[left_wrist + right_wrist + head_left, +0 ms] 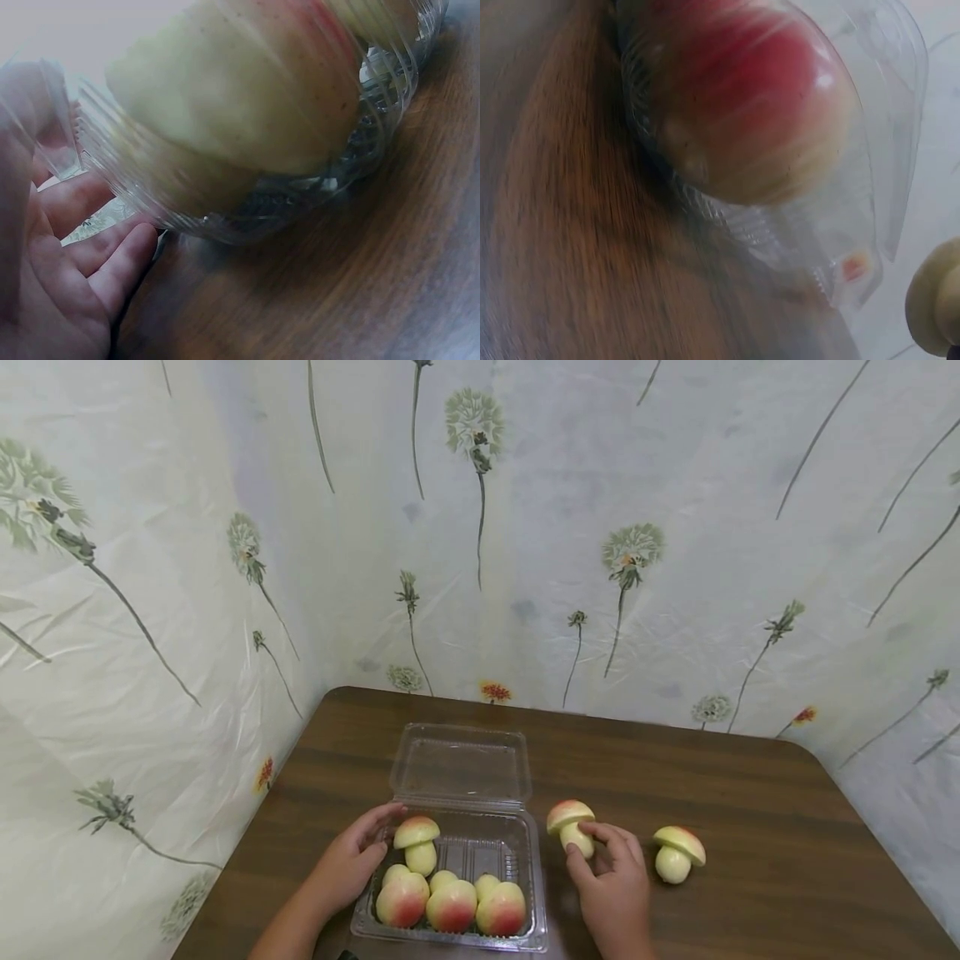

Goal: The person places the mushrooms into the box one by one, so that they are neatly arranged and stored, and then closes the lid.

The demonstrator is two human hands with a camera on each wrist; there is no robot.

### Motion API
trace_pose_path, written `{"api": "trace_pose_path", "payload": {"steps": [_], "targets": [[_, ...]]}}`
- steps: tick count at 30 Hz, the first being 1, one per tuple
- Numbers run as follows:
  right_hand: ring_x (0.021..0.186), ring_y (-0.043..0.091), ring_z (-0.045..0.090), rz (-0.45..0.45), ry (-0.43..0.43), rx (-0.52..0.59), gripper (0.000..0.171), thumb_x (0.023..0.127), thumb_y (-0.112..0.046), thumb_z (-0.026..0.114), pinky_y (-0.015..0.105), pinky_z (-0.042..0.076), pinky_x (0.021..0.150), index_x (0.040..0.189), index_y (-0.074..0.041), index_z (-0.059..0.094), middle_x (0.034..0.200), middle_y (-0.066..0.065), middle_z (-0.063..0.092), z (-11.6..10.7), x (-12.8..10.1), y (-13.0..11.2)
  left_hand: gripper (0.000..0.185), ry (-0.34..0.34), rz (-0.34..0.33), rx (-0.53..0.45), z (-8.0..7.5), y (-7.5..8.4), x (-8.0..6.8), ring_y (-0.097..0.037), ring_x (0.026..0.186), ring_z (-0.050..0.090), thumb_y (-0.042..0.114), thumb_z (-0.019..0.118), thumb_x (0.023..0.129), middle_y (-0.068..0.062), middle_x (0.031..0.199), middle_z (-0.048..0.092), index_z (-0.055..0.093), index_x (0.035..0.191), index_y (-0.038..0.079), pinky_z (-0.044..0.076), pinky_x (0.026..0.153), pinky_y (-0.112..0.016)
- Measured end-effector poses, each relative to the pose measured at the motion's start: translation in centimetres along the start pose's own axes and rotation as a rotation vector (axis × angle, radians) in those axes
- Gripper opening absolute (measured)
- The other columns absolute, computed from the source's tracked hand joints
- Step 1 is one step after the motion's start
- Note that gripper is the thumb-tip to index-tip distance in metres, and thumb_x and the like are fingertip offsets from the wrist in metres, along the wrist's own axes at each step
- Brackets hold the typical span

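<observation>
In the head view, my left hand (345, 864) rests at the left side of an open clear plastic clamshell container (542, 893), its fingers lightly bent. The left wrist view shows those fingers (120, 262) against the clear wall. Inside, a front row of toy mushrooms (452, 906) lies with red-and-yellow caps toward me. Behind them at the left is another toy mushroom (417, 833), cap up, beside my left fingertips. To the container's right, my right hand (615, 889) pinches a toy mushroom (568, 815) by its pale stem between thumb and fingers.
One more toy mushroom (678, 853) sits on the brown wooden table (750, 802), right of my right hand. The container's lid (461, 764) is folded back toward the far side. Dandelion-printed sheeting (525, 527) hangs behind the table and on its left.
</observation>
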State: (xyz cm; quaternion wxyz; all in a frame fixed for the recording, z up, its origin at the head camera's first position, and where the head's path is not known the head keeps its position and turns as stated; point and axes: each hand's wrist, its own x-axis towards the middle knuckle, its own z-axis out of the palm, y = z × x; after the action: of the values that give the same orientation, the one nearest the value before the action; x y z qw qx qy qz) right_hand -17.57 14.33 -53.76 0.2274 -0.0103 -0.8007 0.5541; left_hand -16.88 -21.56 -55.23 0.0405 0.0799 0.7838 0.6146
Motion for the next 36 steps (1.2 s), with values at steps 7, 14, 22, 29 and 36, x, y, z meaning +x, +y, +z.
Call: {"api": "trace_pose_path", "payload": {"steps": [7, 14, 22, 29, 36], "targets": [[0.112, 0.004, 0.057, -0.040, 0.005, 0.059, 0.029, 0.083, 0.012, 0.078, 0.011, 0.050, 0.095, 0.108, -0.001, 0.074, 0.121, 0.005, 0.057, 0.3, -0.5, -1.0, 0.056, 0.001, -0.004, -0.005, 0.0, -0.1, -0.1, -0.036, 0.140, 0.055, -0.005, 0.044, 0.101, -0.012, 0.158, 0.052, 0.048, 0.155, 0.011, 0.044, 0.106, -0.017], [0.115, 0.010, 0.059, -0.052, -0.009, 0.085, 0.033, 0.083, 0.015, 0.077, 0.015, 0.051, 0.097, 0.110, -0.002, 0.073, 0.121, 0.000, 0.056, 0.6, -0.9, -1.3, 0.056, 0.005, -0.005, 0.007, 0.0, 0.0, -0.2, -0.036, 0.140, 0.055, -0.005, 0.045, 0.101, -0.012, 0.158, 0.051, 0.048, 0.155, 0.011, 0.044, 0.106, -0.017], [0.113, 0.010, 0.060, -0.081, -0.009, 0.114, 0.034, 0.080, 0.017, 0.077, 0.018, 0.053, 0.097, 0.108, -0.003, 0.073, 0.119, 0.002, 0.058, 1.2, -1.4, -1.8, 0.056, 0.005, -0.005, 0.021, 0.0, 0.1, -0.1, -0.035, 0.139, 0.055, -0.004, 0.045, 0.102, -0.010, 0.158, 0.052, 0.047, 0.156, 0.011, 0.045, 0.107, -0.019], [0.111, 0.009, 0.061, -0.102, -0.029, 0.133, 0.035, 0.080, 0.018, 0.077, 0.018, 0.053, 0.096, 0.107, -0.003, 0.074, 0.118, 0.003, 0.058, 1.6, -1.8, -2.4, 0.057, 0.003, 0.003, 0.009, 0.0, 0.2, -0.1, -0.036, 0.139, 0.055, -0.005, 0.044, 0.101, -0.012, 0.158, 0.052, 0.047, 0.155, 0.010, 0.045, 0.107, -0.019], [0.112, 0.008, 0.060, -0.095, -0.053, 0.141, 0.034, 0.080, 0.017, 0.079, 0.018, 0.053, 0.096, 0.107, -0.005, 0.074, 0.119, 0.002, 0.058, 1.8, -2.3, -2.7, 0.056, 0.001, 0.005, 0.006, 0.0, 0.0, -0.1, -0.035, 0.140, 0.055, -0.005, 0.045, 0.101, -0.012, 0.158, 0.051, 0.048, 0.155, 0.010, 0.044, 0.107, -0.017]]}}
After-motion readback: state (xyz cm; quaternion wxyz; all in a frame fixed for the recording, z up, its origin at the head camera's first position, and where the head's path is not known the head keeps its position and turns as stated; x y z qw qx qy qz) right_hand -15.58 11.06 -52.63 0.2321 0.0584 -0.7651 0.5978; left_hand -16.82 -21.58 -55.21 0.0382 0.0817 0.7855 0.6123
